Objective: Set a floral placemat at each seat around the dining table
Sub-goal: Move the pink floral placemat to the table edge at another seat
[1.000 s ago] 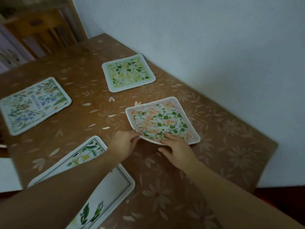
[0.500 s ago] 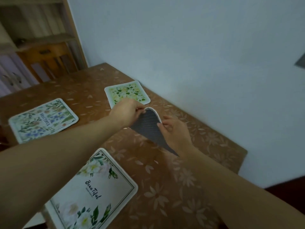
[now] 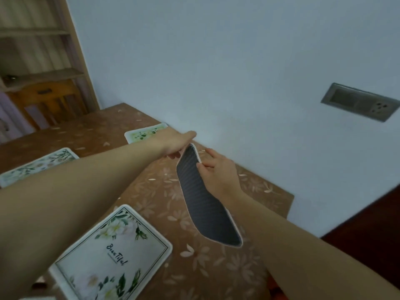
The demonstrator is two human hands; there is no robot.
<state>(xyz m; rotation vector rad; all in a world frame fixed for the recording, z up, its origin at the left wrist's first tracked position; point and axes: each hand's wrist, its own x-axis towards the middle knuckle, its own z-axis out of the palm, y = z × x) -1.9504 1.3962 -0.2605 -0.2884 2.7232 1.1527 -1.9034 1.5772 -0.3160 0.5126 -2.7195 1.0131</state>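
Note:
Both hands hold one placemat [image 3: 205, 202] up above the brown dining table [image 3: 151, 191], its dark grey underside facing me and its floral face hidden. My left hand [image 3: 176, 144] grips its far top edge. My right hand [image 3: 218, 172] pinches the right edge just below. Three more floral placemats lie flat on the table: a white one with "Beautiful" lettering [image 3: 112, 254] near me, a blue-green one [image 3: 36, 165] at the left partly behind my left arm, and a yellow-green one [image 3: 145, 133] far back, half hidden by my left hand.
A pale blue wall runs along the table's right side, with a grey socket plate [image 3: 359, 102] on it. A wooden chair [image 3: 47, 102] and shelving [image 3: 39, 50] stand beyond the far end. The table's right corner [image 3: 290, 198] drops to dark floor.
The orange-and-green placemat that lay flat a second ago has been lifted off the table by both hands and turned up, so its grey back faces me. The view has tilted upward.

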